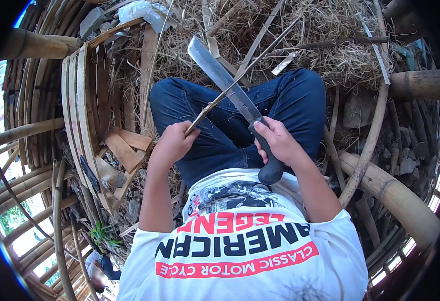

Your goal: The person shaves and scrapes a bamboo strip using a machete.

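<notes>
My left hand is closed around the lower end of a long, thin bamboo strip. The strip slants up and away to the right over my lap. In my right hand is the black handle of a machete, its broad metal blade pointing up and to the left. Strip and blade cross above my legs in dark blue jeans; at the crossing they seem to touch. My right thumb lies along the top of the handle, near the base of the blade.
Dry shavings cover the ground beyond my knees. A wooden slatted frame and loose wood pieces lie at the left. A thick bamboo pole stands at the right. Another person shows at lower left.
</notes>
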### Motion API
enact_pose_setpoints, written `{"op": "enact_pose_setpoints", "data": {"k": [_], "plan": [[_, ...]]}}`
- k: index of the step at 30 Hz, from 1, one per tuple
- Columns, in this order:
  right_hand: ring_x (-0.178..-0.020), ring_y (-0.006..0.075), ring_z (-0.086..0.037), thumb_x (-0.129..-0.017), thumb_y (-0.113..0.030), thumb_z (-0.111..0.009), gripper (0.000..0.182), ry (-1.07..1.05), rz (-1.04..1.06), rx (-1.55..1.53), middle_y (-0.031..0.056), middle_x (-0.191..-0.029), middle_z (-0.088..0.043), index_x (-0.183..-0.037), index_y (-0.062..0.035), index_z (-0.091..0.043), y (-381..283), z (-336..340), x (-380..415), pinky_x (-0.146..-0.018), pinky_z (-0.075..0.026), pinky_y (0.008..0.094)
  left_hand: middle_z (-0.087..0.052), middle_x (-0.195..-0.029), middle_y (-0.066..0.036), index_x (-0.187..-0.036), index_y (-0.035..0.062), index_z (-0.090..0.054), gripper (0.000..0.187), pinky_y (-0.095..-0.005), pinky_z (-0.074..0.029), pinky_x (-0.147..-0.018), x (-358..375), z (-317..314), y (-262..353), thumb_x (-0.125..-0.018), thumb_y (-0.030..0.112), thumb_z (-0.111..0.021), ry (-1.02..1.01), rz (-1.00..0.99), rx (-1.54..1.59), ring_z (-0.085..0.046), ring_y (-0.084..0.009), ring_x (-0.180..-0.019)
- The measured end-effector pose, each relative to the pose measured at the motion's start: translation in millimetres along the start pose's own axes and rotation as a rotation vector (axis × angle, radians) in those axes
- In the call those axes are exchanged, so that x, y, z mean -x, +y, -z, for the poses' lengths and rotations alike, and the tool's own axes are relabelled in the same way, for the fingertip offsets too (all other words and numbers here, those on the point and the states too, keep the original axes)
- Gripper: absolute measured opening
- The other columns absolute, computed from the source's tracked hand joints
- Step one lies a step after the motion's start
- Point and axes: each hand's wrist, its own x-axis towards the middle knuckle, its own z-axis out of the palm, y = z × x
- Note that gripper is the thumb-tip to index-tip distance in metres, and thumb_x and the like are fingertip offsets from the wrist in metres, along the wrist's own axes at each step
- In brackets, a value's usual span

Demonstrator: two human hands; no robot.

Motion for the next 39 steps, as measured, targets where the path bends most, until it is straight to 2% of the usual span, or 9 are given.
{"op": "enact_pose_setpoints", "data": {"k": [6,8,13,16,20,22,28,33,39], "plan": [[-0.047,0.0100,-0.053,-0.104,-0.036,-0.048,0.028,-0.167,-0.127,-0.274,0.0045,-0.069,-0.055,-0.105,-0.0083,-0.046,6,14,-7,-0.040,-0.047,0.0261,-0.061,-0.072,-0.023,-0.084,-0.0032,-0.062,0.026,-0.0465,-0.045,-0.063,0,1,0,-0.091,0.022,-0.066,-0.022,0.053,0.007,-0.058,-0.0431,-0.069],[-0.045,0.0104,-0.052,-0.104,-0.037,-0.046,0.032,-0.192,-0.124,-0.323,0.0052,-0.070,-0.054,-0.110,-0.0066,-0.048,13,17,-12,-0.039,-0.046,0.0259,-0.052,-0.061,-0.016,-0.080,-0.0045,-0.054,0.029,-0.0396,-0.040,-0.057,-2,-2,-7,-0.092,0.019,-0.066,0.043,-0.056,0.022,-0.040,-0.0218,-0.057],[-0.045,0.0104,-0.051,-0.105,-0.037,-0.044,0.036,-0.238,-0.122,-0.411,0.0051,-0.070,-0.053,-0.117,-0.0042,-0.050,19,19,-18,-0.039,-0.045,0.0259,-0.052,-0.062,-0.016,-0.081,-0.0046,-0.055,0.029,-0.0396,-0.040,-0.057,-3,-3,-8,-0.092,0.019,-0.067,0.056,-0.064,0.027,-0.042,-0.0231,-0.056],[-0.050,0.0097,-0.053,-0.103,-0.034,-0.049,0.030,-0.086,0.020,0.078,0.0027,-0.067,-0.053,-0.107,-0.0047,-0.049,11,3,-10,-0.044,-0.048,0.0267,-0.052,-0.062,-0.017,-0.081,-0.0048,-0.056,0.028,-0.0397,-0.041,-0.058,-3,-4,-7,-0.091,0.019,-0.067,0.049,-0.040,0.031,-0.043,-0.0249,-0.056],[-0.050,0.0096,-0.053,-0.103,-0.035,-0.050,0.031,-0.096,-0.013,0.069,0.0026,-0.068,-0.054,-0.107,-0.0048,-0.049,5,5,-8,-0.044,-0.048,0.0267,-0.054,-0.064,-0.019,-0.081,-0.0051,-0.056,0.029,-0.0405,-0.042,-0.059,-2,-4,-6,-0.091,0.020,-0.068,0.041,-0.027,0.020,-0.045,-0.0282,-0.057],[-0.049,0.0103,-0.053,-0.103,-0.035,-0.048,0.030,-0.122,-0.136,-0.066,0.0035,-0.068,-0.054,-0.108,-0.0049,-0.049,5,10,-12,-0.043,-0.048,0.0268,-0.055,-0.064,-0.019,-0.081,-0.0051,-0.057,0.029,-0.0407,-0.042,-0.059,-1,-4,-3,-0.091,0.020,-0.068,0.055,-0.029,0.022,-0.047,-0.0290,-0.057],[-0.045,0.0117,-0.051,-0.105,-0.039,-0.042,0.038,-0.359,-0.129,-0.410,0.0052,-0.068,-0.052,-0.115,-0.0039,-0.048,30,26,-27,-0.039,-0.045,0.0274,-0.057,-0.066,-0.020,-0.083,-0.0047,-0.058,0.028,-0.0409,-0.043,-0.060,-1,-9,-7,-0.090,0.020,-0.069,0.079,-0.050,-0.003,-0.050,-0.0312,-0.058],[-0.045,0.0118,-0.052,-0.104,-0.041,-0.045,0.039,-0.356,-0.159,-0.526,0.0059,-0.068,-0.054,-0.112,-0.0028,-0.049,33,16,-29,-0.040,-0.046,0.0270,-0.057,-0.066,-0.020,-0.084,-0.0044,-0.058,0.028,-0.0408,-0.043,-0.060,-2,-9,-13,-0.090,0.021,-0.069,0.074,-0.048,0.053,-0.049,-0.0309,-0.058],[-0.046,0.0108,-0.052,-0.104,-0.035,-0.047,0.031,-0.100,0.056,0.210,0.0051,-0.068,-0.054,-0.107,-0.0040,-0.048,9,1,-14,-0.041,-0.047,0.0270,-0.057,-0.066,-0.019,-0.084,-0.0044,-0.059,0.027,-0.0400,-0.044,-0.061,-7,-9,-11,-0.090,0.020,-0.069,0.042,-0.040,0.039,-0.048,-0.0301,-0.058]]}}
